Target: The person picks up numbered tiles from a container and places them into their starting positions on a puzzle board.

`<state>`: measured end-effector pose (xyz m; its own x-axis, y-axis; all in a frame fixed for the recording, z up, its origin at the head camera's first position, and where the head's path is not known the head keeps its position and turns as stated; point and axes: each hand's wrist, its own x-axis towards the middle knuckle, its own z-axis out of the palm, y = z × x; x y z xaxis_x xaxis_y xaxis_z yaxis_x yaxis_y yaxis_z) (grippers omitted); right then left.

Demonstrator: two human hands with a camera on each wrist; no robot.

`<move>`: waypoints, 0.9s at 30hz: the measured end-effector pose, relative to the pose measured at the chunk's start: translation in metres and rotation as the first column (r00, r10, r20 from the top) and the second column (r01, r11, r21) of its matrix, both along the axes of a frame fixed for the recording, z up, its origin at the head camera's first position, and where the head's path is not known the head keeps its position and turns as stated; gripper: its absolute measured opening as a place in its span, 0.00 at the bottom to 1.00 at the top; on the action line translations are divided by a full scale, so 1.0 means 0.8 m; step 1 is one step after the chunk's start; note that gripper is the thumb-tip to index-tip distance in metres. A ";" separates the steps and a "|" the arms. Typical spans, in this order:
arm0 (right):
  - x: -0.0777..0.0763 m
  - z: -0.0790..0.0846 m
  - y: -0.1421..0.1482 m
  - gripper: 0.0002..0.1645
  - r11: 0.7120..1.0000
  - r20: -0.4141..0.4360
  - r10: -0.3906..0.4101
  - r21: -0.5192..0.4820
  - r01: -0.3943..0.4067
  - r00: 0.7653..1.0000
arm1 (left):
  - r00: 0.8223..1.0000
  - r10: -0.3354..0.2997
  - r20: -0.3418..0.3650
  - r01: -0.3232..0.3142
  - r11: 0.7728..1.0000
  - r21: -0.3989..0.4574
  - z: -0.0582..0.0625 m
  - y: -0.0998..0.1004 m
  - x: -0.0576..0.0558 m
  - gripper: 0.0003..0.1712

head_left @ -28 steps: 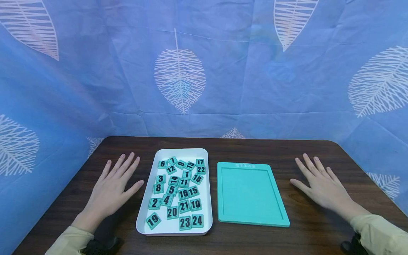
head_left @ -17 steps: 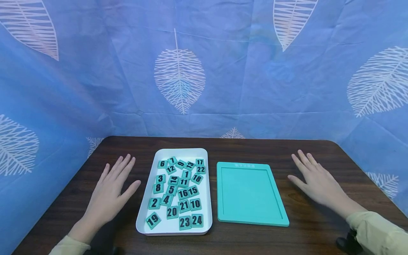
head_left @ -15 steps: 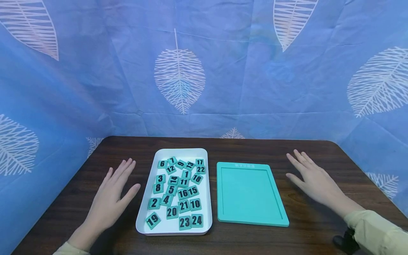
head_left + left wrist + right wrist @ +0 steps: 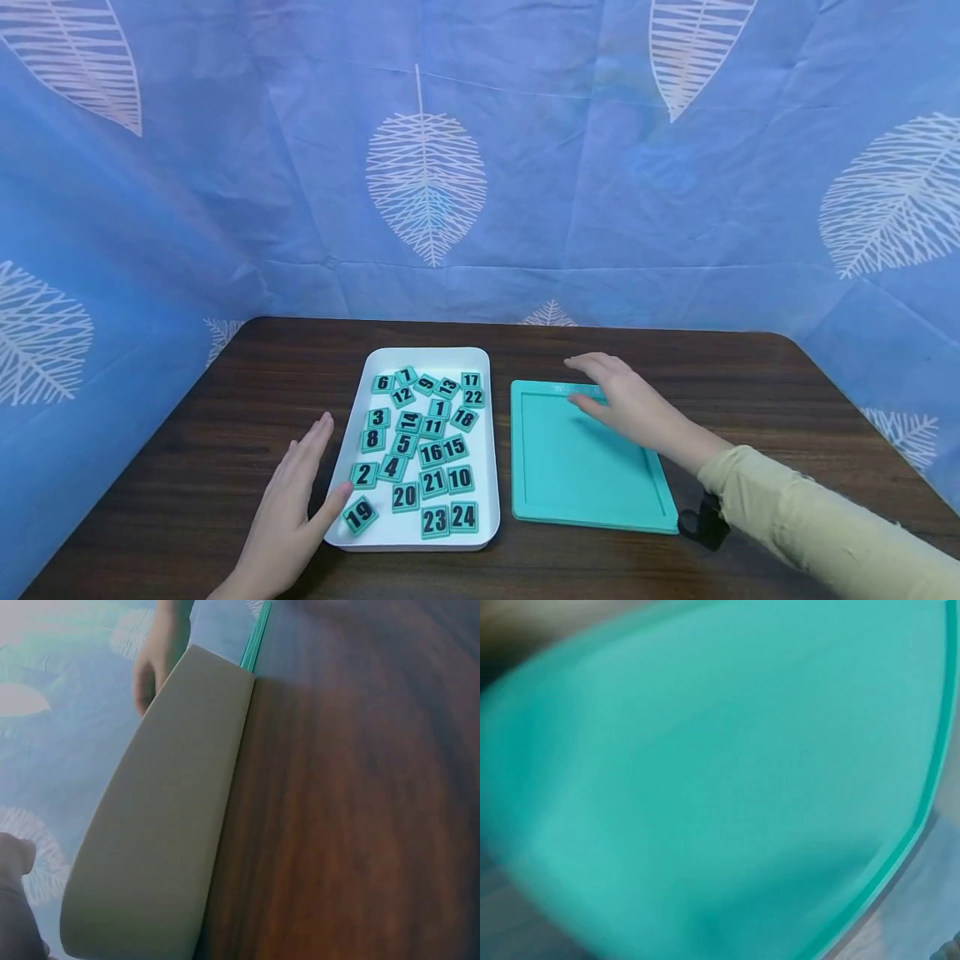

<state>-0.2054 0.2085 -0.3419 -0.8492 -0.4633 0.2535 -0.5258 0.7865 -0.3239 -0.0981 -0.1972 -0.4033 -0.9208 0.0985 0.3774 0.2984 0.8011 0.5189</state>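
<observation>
A white tray [image 4: 411,540] holds several turquoise number tiles [image 4: 405,497], printed in black and lying at mixed angles. Beside its left wall is my left hand [image 4: 288,508], fingers extended, thumb near the tray's front left rim; whether it touches cannot be told. The left wrist view has the tray's side wall [image 4: 161,810] filling the middle. My right hand [image 4: 633,407] hovers over the upper right of a turquoise puzzle board [image 4: 577,475] with a recessed middle, fingers loosely extended and holding nothing. The right wrist view is blurred and mostly filled by the board [image 4: 765,765].
A dark wooden table [image 4: 187,467] carries both the tray and the board, with a narrow gap between them. Behind and at both sides hangs a blue cloth [image 4: 540,183] with white leaf prints. A black wrist strap piece [image 4: 703,523] hangs under the right sleeve.
My right hand has travelled left from the table's right side to above the board. My left hand has come nearer the tray and towards the front. Tiles, tray and board stay put.
</observation>
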 end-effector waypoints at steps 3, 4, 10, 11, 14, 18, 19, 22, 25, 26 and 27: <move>-0.008 -0.001 -0.028 0.28 0.999 -0.009 0.039 -0.028 -0.039 0.999 | 1.000 -0.010 0.005 0.010 1.000 -0.027 -0.009 0.001 0.000 0.45; -0.010 -0.001 -0.037 0.28 0.998 -0.011 0.048 -0.035 -0.049 0.999 | 1.000 -0.012 0.013 0.012 0.999 -0.039 -0.011 0.001 0.000 0.45; -0.020 -0.004 -0.090 0.24 0.993 0.033 0.089 -0.075 -0.087 0.995 | 0.995 -0.032 0.094 0.039 0.996 -0.077 -0.017 0.004 0.000 0.44; -0.022 -0.005 -0.098 0.24 0.992 0.040 0.101 -0.082 -0.098 0.994 | 0.994 -0.032 0.101 0.040 0.996 -0.080 -0.018 0.003 0.000 0.44; -0.029 -0.007 -0.120 0.22 0.984 0.055 0.144 -0.109 -0.138 0.988 | 0.993 -0.024 0.120 0.035 0.995 -0.090 -0.018 0.002 0.000 0.44; -0.036 -0.009 -0.143 0.20 0.967 0.080 0.217 -0.153 -0.203 0.973 | 0.987 -0.018 0.157 0.031 0.996 -0.080 -0.017 0.001 0.001 0.45; -0.037 -0.009 -0.147 0.20 0.963 0.093 0.233 -0.164 -0.216 0.968 | 0.986 -0.018 0.168 0.031 0.997 -0.076 -0.016 0.001 0.001 0.46; -0.042 -0.012 -0.158 0.19 0.953 0.132 0.268 -0.183 -0.242 0.954 | 0.981 -0.020 0.195 0.033 0.998 -0.062 -0.016 0.002 0.000 0.47; -0.046 -0.015 -0.165 0.17 0.948 0.171 0.288 -0.193 -0.255 0.942 | 0.977 -0.023 0.210 0.035 0.998 -0.055 -0.016 0.003 -0.001 0.48; -0.048 -0.016 -0.167 0.17 0.945 0.179 0.295 -0.196 -0.260 0.938 | 0.976 -0.025 0.216 0.037 0.998 -0.052 -0.016 0.004 -0.001 0.48; -0.049 -0.017 -0.169 0.16 0.944 0.186 0.301 -0.197 -0.264 0.935 | 0.976 -0.027 0.216 0.038 0.998 -0.051 -0.016 0.004 -0.002 0.48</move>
<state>-0.2446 0.0737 -0.3558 -0.7313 -0.6586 0.1773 -0.6238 0.5407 -0.5644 -0.0994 -0.1941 -0.4165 -0.9759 0.1447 0.1637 0.2106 0.8217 0.5296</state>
